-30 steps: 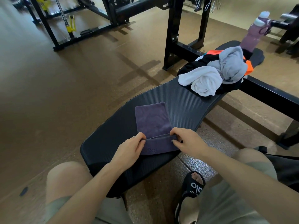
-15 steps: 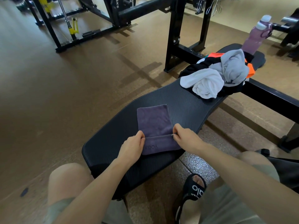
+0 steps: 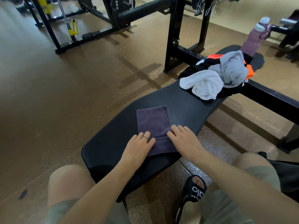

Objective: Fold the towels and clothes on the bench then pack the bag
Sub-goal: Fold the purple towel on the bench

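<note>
Your left hand (image 3: 139,145) and right hand (image 3: 183,139) press flat, fingers straight, on the purple towel (image 3: 152,122). The towel lies on the bench (image 3: 186,109), with unfolded clothes (image 3: 216,76) piled farther along it

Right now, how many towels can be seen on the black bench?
2. A folded dark purple towel lies at the near end under both hands. A crumpled white terry towel sits in the clothes pile farther along; more may be hidden inside it.
</note>
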